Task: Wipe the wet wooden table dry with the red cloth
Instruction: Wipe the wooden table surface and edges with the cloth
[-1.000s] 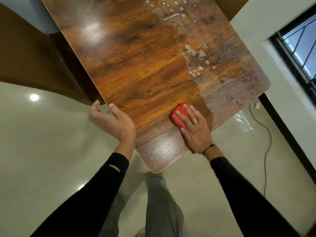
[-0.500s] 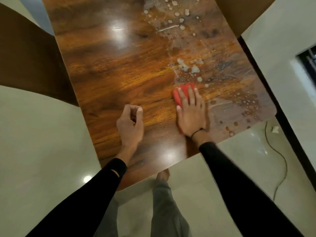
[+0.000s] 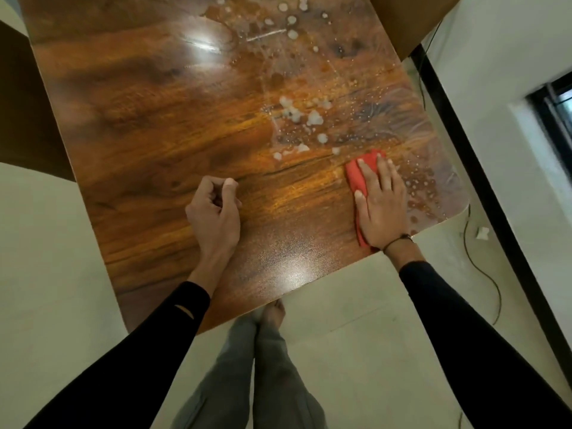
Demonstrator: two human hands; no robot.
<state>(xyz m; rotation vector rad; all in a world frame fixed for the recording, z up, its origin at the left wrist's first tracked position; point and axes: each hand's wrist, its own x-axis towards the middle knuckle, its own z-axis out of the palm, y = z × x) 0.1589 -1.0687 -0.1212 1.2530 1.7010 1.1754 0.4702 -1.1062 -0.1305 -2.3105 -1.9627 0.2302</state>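
The wooden table fills the upper part of the view, glossy and brown. Water drops and foam-like blobs lie on its right half and far end. My right hand lies flat with straight fingers on the red cloth, pressing it onto the table near the right front corner. The hand covers most of the cloth. My left hand rests on the table's front middle with its fingers curled into a loose fist, holding nothing.
A pale tiled floor surrounds the table. My legs stand at its front edge. A thin cable and a small white scrap lie on the floor to the right, beside a dark skirting and white wall.
My right hand has slid the red cloth to the right toward the table's right front corner. My left hand came onto the table and curled into a fist.
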